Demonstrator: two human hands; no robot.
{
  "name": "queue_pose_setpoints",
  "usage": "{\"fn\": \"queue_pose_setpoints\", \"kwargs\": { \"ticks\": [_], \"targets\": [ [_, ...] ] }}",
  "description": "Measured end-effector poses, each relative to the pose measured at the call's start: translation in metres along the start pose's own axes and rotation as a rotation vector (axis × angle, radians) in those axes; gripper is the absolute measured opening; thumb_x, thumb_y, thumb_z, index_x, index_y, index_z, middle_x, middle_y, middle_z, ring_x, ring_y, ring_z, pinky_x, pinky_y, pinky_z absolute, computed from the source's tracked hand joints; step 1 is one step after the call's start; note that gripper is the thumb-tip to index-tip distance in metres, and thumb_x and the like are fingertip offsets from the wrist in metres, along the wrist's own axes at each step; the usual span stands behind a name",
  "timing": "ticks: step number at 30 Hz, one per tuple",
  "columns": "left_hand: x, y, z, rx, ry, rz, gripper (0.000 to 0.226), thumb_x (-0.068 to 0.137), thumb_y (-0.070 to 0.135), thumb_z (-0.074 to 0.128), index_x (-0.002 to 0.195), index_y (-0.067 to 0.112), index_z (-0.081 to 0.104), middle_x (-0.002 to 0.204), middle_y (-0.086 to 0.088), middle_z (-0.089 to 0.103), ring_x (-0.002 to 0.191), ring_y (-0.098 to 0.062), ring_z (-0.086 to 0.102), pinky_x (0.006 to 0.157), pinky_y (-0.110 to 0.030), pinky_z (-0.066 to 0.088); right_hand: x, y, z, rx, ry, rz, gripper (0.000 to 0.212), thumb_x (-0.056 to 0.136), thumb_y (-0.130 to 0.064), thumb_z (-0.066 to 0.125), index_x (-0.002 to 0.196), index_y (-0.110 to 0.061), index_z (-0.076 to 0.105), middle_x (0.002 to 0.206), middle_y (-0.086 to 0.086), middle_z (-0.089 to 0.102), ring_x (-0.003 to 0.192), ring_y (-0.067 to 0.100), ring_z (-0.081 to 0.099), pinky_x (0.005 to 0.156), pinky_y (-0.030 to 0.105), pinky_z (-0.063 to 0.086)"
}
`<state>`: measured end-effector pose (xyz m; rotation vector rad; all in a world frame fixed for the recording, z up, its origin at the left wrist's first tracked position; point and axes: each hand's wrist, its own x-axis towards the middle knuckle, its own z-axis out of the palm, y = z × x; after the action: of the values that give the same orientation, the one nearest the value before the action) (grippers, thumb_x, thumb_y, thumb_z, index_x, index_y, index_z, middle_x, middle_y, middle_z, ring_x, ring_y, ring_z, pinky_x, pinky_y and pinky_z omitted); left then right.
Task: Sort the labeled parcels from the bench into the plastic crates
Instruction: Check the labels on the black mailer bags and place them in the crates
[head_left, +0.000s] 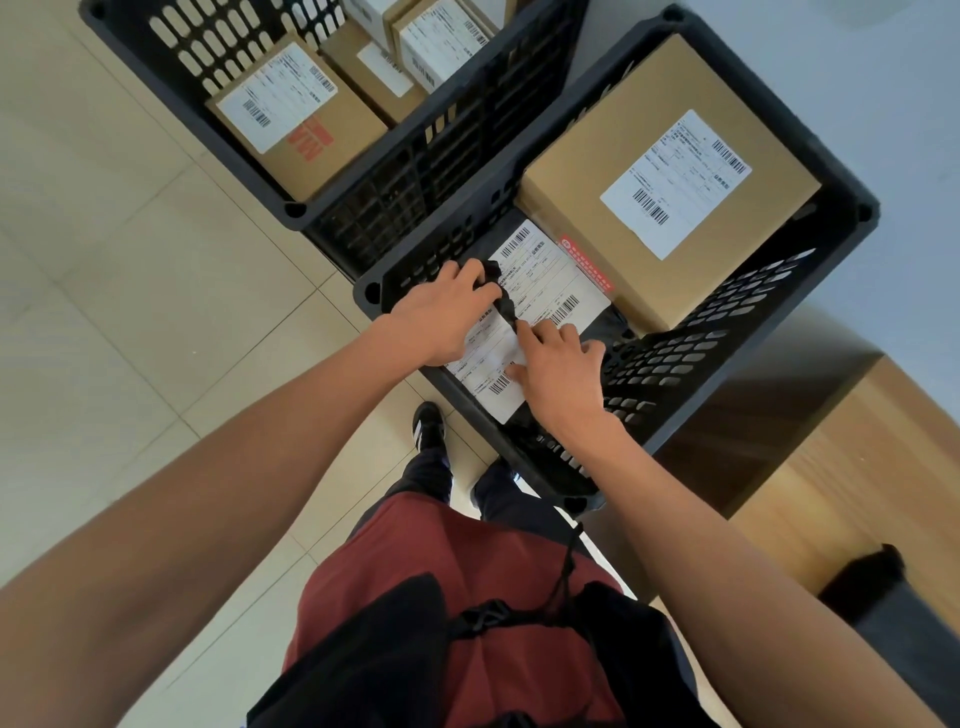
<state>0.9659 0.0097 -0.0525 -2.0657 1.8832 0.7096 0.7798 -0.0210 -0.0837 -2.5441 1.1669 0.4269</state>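
Left hand pinches black bag parcel inside near crate; right hand presses flat. Settle label-up beside cardboard box, then release.

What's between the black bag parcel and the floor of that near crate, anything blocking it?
Nothing visible blocks it. The black bag parcel already lies low in the near crate, beside the cardboard box, with the left hand and right hand on it.
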Motion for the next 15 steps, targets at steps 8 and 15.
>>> {"fn": "queue_pose_setpoints", "kwargs": {
  "ticks": [8,15],
  "targets": [
    [0.002,0.003,0.004,0.003,0.047,-0.050,0.081,0.082,0.002,0.077,0.151,0.018,0.037,0.152,-0.010,0.029,0.133,-0.029,0.040,0.077,-0.034,0.055,0.000,-0.002,0.023,0.102,0.144,0.027,0.060,0.095,-0.031,0.074,0.147,-0.010,0.053,0.121,0.016,0.059,0.109,0.037,0.057,0.088,0.051,0.048],
    [0.013,-0.004,0.004,0.042,0.075,-0.062,0.064,0.084,-0.004,0.074,0.139,0.011,0.044,0.142,-0.013,0.035,0.122,-0.030,0.049,0.082,-0.041,0.057,0.011,-0.010,0.028,0.067,0.214,-0.003,0.061,0.087,-0.029,0.082,0.139,-0.008,0.059,0.120,0.015,0.059,0.107,0.035,0.057,0.086,0.051,0.048]
  ]
}}
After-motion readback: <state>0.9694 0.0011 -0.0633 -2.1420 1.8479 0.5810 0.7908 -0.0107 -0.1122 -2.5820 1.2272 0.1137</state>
